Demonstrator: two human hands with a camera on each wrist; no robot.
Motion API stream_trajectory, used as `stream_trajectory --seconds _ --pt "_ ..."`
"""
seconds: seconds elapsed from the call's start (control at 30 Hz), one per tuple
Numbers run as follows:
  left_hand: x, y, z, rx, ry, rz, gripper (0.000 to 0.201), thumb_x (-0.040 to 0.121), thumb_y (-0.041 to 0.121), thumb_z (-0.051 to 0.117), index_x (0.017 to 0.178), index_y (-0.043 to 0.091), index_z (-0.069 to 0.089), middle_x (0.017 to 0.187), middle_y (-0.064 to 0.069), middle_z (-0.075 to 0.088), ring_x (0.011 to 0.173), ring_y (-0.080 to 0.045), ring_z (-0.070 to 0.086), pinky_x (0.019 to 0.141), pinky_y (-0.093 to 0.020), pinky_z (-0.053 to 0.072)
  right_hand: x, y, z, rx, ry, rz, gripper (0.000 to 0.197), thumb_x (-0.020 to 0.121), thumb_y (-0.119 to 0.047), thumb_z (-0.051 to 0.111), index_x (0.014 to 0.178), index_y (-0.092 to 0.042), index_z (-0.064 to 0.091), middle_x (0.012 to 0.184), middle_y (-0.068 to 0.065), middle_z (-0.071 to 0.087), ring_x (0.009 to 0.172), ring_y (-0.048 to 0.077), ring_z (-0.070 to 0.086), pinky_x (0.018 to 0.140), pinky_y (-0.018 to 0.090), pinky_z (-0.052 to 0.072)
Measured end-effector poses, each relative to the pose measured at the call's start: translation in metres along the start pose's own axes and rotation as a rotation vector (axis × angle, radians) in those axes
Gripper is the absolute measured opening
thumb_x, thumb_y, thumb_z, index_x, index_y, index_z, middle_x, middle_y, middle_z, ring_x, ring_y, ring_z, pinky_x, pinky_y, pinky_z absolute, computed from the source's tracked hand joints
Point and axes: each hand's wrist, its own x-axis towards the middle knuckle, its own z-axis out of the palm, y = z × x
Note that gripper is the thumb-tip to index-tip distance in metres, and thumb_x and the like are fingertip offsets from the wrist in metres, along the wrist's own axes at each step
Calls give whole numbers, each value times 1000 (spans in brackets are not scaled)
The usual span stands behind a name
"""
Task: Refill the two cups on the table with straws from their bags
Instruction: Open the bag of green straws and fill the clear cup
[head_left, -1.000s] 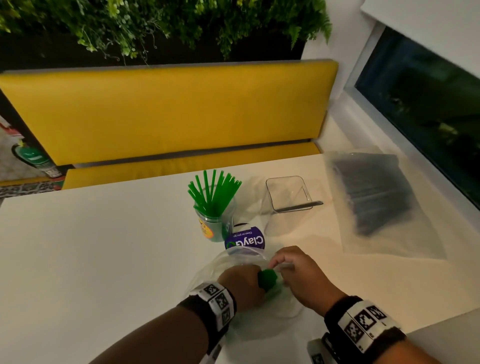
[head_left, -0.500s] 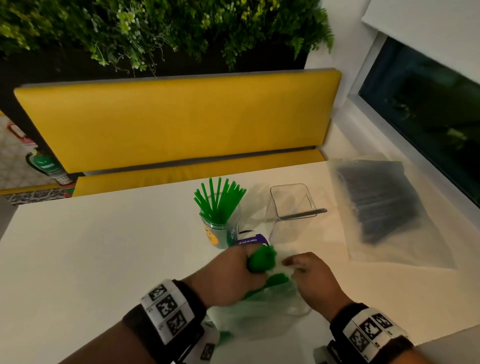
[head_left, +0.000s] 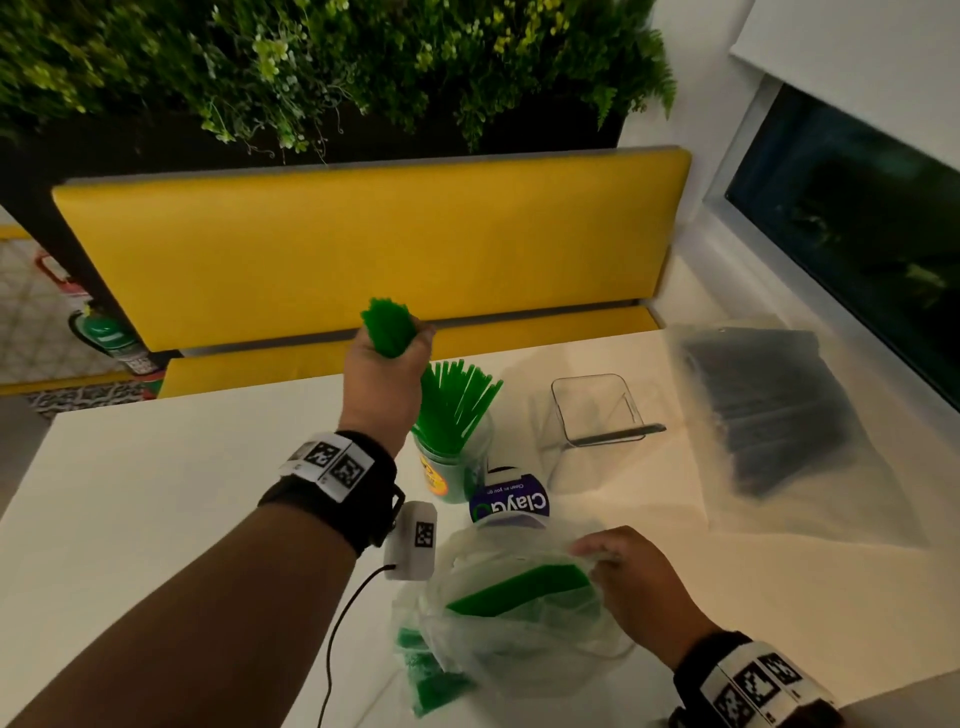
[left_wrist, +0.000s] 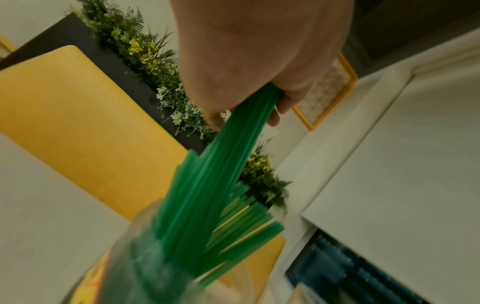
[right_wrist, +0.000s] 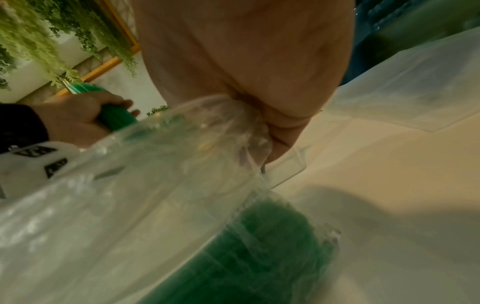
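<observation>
My left hand (head_left: 387, 358) grips a bundle of green straws (head_left: 389, 325) above the round clear cup (head_left: 452, 467). The bundle's lower ends (left_wrist: 197, 205) reach in among the green straws that stand in that cup. My right hand (head_left: 618, 566) pinches the mouth of a clear plastic bag (head_left: 509, 623) (right_wrist: 155, 185) lying on the table, with more green straws (head_left: 519, 592) inside. A square clear cup (head_left: 597, 410) stands to the right, holding a single dark straw (head_left: 618, 434). Further right lies a clear bag of black straws (head_left: 769, 405).
A white table (head_left: 156, 493) carries everything. A purple-labelled tub (head_left: 509, 506) stands just in front of the round cup. A yellow bench (head_left: 363, 249) and plants lie behind the table; a dark window (head_left: 857, 218) is at the right.
My left hand pulled a bundle of green straws out of the bag and lifted it up and forward over the round cup. My right hand stayed on the bag's mouth.
</observation>
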Motion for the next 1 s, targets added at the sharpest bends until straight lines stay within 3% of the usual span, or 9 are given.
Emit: stream_trajectory --seconds 0.07,0.13,0.27,0.4,0.5,0.6,0.77,0.9,1.0 --pt "2 -16 1 213 -80 -95 14 88 21 73 89 20 60 74 2 62 64 -12 57 59 -27 46 -2 0 0 -2 -4 2 51 90 4 52 79 -45 63 97 -19 55 90 -6 53 73 2 37" --pt "3 -29 -2 363 -215 -195 39 81 23 81 112 22 56 99 1 67 86 -15 65 62 -22 50 -3 0 -1 20 -6 5 50 91 4 51 79 -43 64 98 -18 56 92 -5 54 74 4 39" --pt "5 -28 -13 447 -260 -99 105 71 37 88 151 33 20 153 -7 32 131 -22 41 98 -39 47 -5 0 -4 46 -11 18 49 91 4 50 78 -41 65 99 -16 57 92 -2 54 75 8 41" --pt "-4 -12 16 1106 -337 481 90 79 70 60 151 40 17 163 0 18 150 -26 17 117 -61 20 -6 1 -4 24 -20 26 48 90 5 49 80 -39 67 100 -13 59 92 -2 55 74 6 40" --pt "-7 -22 40 1572 -601 537 63 90 72 34 141 38 44 155 1 38 147 -27 24 115 -67 5 -5 -2 -5 17 -25 34 46 90 5 48 83 -35 69 100 -17 58 91 -6 54 71 1 39" --pt "0 -23 45 1552 -559 614 35 97 45 40 118 28 62 122 2 65 118 -24 54 109 -54 31 -5 -5 -6 13 -16 33 46 89 6 48 83 -35 68 97 -20 56 89 -8 52 69 -2 38" --pt "23 -21 27 1313 -413 531 28 95 18 49 117 26 64 117 -3 61 113 -29 54 86 -46 51 -7 -4 -7 22 -19 41 46 88 5 47 82 -35 66 97 -17 57 89 -7 51 71 3 37" --pt "18 -8 26 1248 -274 659 33 93 40 50 121 28 63 127 -4 56 122 -31 48 98 -52 42 -7 -6 -8 50 -41 43 43 88 5 46 83 -33 67 98 -15 58 91 -6 52 71 5 37" --pt "4 -10 43 1571 -539 603 65 90 67 36 145 33 40 159 -3 28 147 -31 20 113 -66 14 -6 -9 -6 42 -58 45 41 88 4 46 86 -31 67 99 -14 58 92 -5 52 71 5 37"
